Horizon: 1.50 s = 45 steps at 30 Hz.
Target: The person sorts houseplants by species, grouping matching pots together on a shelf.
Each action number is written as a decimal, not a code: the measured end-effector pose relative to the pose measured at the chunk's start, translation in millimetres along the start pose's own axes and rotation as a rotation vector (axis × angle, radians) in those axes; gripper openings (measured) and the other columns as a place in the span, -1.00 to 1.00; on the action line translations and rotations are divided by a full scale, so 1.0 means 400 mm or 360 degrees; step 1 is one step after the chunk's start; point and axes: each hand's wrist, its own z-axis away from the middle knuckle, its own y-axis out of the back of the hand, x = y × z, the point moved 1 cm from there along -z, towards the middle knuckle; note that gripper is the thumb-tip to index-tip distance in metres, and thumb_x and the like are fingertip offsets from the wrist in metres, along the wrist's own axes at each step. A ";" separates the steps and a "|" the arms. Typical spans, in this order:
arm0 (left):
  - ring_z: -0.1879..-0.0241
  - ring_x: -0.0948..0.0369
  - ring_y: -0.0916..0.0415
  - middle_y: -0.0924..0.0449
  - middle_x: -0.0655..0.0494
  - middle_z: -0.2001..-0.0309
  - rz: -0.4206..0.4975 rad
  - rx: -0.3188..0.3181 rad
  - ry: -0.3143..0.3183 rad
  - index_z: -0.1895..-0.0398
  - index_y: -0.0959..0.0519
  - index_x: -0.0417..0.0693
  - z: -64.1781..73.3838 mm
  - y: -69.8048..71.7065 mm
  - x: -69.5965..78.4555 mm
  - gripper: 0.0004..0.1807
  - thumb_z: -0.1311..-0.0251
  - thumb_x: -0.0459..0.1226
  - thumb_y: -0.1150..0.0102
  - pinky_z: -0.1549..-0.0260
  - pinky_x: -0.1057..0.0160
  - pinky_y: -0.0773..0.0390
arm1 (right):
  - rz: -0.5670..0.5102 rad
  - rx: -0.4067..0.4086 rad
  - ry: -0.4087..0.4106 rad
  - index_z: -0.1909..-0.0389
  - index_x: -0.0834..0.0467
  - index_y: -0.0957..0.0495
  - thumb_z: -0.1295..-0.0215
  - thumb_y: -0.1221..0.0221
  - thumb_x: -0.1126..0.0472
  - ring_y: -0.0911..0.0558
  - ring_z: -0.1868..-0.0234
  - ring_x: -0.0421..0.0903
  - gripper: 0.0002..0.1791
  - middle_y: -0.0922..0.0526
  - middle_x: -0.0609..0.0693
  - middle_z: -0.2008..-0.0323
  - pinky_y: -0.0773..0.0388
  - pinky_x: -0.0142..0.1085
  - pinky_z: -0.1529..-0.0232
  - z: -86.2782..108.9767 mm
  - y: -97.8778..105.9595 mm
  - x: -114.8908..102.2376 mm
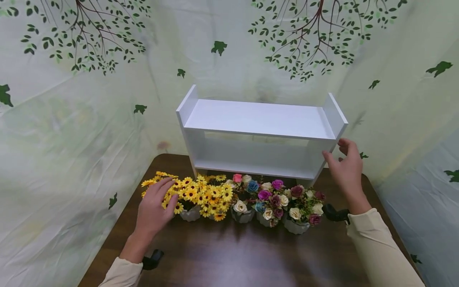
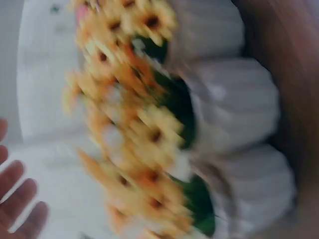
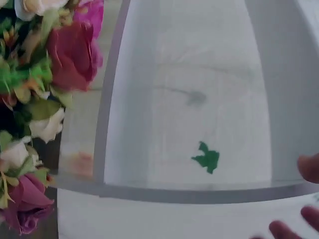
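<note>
A white two-tier shelf point(image 1: 259, 119) stands at the back of the brown table point(image 1: 229, 255). My right hand point(image 1: 346, 171) is beside its right side panel, thumb on the inner side and fingers on the outer side; contact is unclear. In the right wrist view, the panel edge point(image 3: 199, 194) runs between the thumb point(image 3: 310, 168) and the fingertips point(image 3: 281, 230). My left hand point(image 1: 154, 205), fingers spread, is by the potted yellow flowers point(image 1: 191, 193), partly covering them from the head view. The left wrist view shows their pale ribbed pots point(image 2: 239, 104), blurred.
Pots of mixed artificial roses point(image 1: 267, 197) continue the row to the right, in front of the shelf's base. Behind hangs a pale cloth backdrop point(image 1: 229, 67) printed with leaves and branches. Black straps point(image 1: 152, 259) cross both wrists.
</note>
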 end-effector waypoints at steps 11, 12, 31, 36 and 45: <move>0.41 0.74 -0.30 -0.69 -0.05 0.33 0.0065 0.0446 0.0957 0.19 -0.67 -0.32 0.153 0.049 -0.118 -0.84 -0.28 -0.43 -0.11 0.35 0.74 -0.29 | -0.0184 0.0196 -0.0008 -0.26 0.20 -0.40 -0.38 -0.15 0.10 -0.64 -0.14 0.19 -0.51 -0.57 0.15 -0.24 -0.55 0.14 -0.17 -0.036 -0.047 0.013; 0.44 0.75 -0.31 -0.68 0.07 0.35 0.0095 0.0447 0.1095 0.18 -0.66 -0.31 0.166 0.048 -0.123 -0.83 -0.31 -0.42 -0.09 0.39 0.73 -0.31 | -0.0182 0.0231 0.0006 -0.25 0.20 -0.41 -0.37 -0.15 0.10 -0.66 -0.11 0.18 -0.52 -0.59 0.14 -0.22 -0.56 0.13 -0.16 -0.039 -0.051 0.014; -0.42 -0.26 -0.11 -0.03 -0.39 -0.48 0.0534 -0.0463 0.1724 -0.53 0.08 -0.28 0.266 -0.104 -0.234 0.06 -0.19 -0.03 -0.34 -0.31 -0.29 -0.28 | -0.0085 0.0319 0.0120 -0.04 0.36 -0.39 -0.36 -0.06 0.26 -0.66 -0.07 0.26 -0.68 -0.60 0.33 -0.06 -0.58 0.17 -0.05 -0.055 -0.073 0.019; -0.50 -0.22 -0.02 0.03 -0.30 -0.53 0.0703 -0.0528 0.1621 -0.58 0.21 -0.15 0.224 -0.140 -0.241 0.16 -0.14 -0.03 -0.39 -0.41 -0.31 -0.12 | -0.0112 0.0199 -0.0002 -0.09 0.28 -0.35 -0.36 -0.07 0.22 -0.64 -0.05 0.05 -0.65 -0.58 0.24 -0.04 -0.57 -0.04 0.00 -0.066 -0.059 0.022; -0.44 -0.11 -0.13 -0.14 -0.20 -0.46 0.0665 -0.0399 0.1459 -0.55 0.06 -0.06 0.201 -0.169 -0.261 0.08 -0.07 -0.20 -0.46 -0.42 -0.27 -0.11 | -0.0092 0.0227 0.0073 -0.12 0.27 -0.49 -0.33 -0.05 0.29 -0.59 0.16 -0.32 -0.64 -0.67 0.20 -0.02 -0.40 -0.54 0.22 -0.065 -0.073 0.027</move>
